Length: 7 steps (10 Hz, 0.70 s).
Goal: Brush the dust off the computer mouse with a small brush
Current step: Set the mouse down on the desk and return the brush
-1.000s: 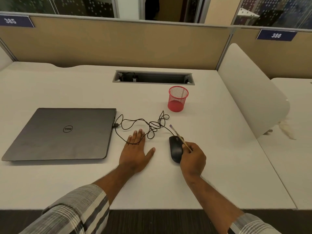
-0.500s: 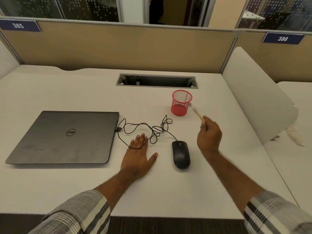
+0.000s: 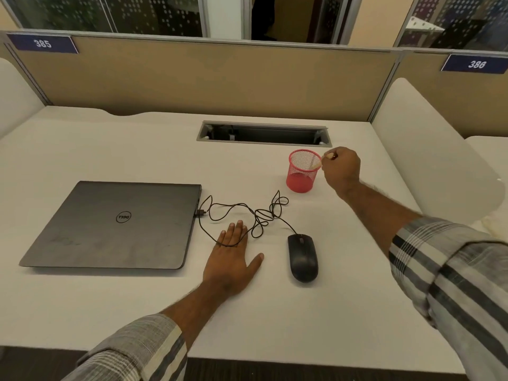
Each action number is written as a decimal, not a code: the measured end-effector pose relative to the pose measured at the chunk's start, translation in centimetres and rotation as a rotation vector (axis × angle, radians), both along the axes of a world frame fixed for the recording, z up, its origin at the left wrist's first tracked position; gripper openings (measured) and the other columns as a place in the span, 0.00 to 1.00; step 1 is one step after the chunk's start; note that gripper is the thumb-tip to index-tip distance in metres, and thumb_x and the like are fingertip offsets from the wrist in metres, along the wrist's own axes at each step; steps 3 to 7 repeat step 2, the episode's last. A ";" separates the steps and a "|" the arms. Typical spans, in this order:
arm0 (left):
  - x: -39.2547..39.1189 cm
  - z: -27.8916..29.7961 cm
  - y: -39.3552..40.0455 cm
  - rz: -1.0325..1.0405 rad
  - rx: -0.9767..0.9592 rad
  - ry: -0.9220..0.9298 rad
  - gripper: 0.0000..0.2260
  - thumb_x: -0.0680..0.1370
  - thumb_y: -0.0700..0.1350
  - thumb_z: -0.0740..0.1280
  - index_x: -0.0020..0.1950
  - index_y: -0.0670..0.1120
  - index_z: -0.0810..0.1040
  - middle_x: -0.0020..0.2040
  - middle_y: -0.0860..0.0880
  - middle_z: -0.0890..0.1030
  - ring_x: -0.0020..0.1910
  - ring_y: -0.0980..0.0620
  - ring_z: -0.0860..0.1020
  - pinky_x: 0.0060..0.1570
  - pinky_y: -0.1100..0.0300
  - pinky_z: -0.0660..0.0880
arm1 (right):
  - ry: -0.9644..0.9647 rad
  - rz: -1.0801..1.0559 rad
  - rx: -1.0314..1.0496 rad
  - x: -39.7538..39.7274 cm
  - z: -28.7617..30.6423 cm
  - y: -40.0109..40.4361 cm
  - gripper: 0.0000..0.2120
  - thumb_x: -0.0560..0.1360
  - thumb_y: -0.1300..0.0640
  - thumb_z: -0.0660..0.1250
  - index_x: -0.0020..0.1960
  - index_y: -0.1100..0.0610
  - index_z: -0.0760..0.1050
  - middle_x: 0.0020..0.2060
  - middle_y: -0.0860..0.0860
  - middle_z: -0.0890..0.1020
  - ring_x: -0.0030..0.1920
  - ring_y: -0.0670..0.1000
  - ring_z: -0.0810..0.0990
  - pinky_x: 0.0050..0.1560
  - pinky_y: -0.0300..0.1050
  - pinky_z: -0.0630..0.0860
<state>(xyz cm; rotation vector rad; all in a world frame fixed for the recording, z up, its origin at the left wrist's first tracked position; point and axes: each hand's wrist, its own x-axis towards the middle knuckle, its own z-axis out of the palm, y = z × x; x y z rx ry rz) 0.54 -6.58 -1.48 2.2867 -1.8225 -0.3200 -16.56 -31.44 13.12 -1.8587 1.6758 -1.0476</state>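
Stretching across the smooth white desk, a matte grey laptop is lying shut. Your left hand is resting flat, fingers spread, on a loop of thin black cable. The glossy oval mouse is sitting just right of it. Your right hand is pinching the slim brush over the red mesh cup.
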 end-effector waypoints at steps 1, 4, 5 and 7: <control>0.0 0.0 0.0 -0.003 -0.002 0.010 0.38 0.81 0.67 0.48 0.84 0.48 0.42 0.85 0.51 0.40 0.83 0.54 0.38 0.80 0.57 0.37 | -0.025 0.009 0.050 0.9 0.5 -0.5 0.09 0.77 0.63 0.68 0.54 0.65 0.81 0.52 0.61 0.84 0.52 0.61 0.83 0.52 0.50 0.81; -0.1 0.2 -0.1 0.001 -0.017 0.024 0.38 0.81 0.67 0.48 0.84 0.48 0.42 0.85 0.51 0.40 0.83 0.54 0.39 0.80 0.57 0.37 | -0.035 0.013 0.056 1.4 1.0 -0.4 0.09 0.76 0.64 0.69 0.54 0.65 0.82 0.52 0.61 0.84 0.51 0.61 0.83 0.44 0.40 0.76; -0.1 0.2 -0.1 0.001 -0.017 0.024 0.38 0.81 0.67 0.48 0.84 0.48 0.42 0.85 0.51 0.40 0.83 0.54 0.39 0.80 0.57 0.37 | -0.035 0.013 0.056 1.4 1.0 -0.4 0.09 0.76 0.64 0.69 0.54 0.65 0.82 0.52 0.61 0.84 0.51 0.61 0.83 0.44 0.40 0.76; -0.1 0.2 -0.1 0.001 -0.017 0.024 0.38 0.81 0.67 0.48 0.84 0.48 0.42 0.85 0.51 0.40 0.83 0.54 0.39 0.80 0.57 0.37 | -0.035 0.013 0.056 1.4 1.0 -0.4 0.09 0.76 0.64 0.69 0.54 0.65 0.82 0.52 0.61 0.84 0.51 0.61 0.83 0.44 0.40 0.76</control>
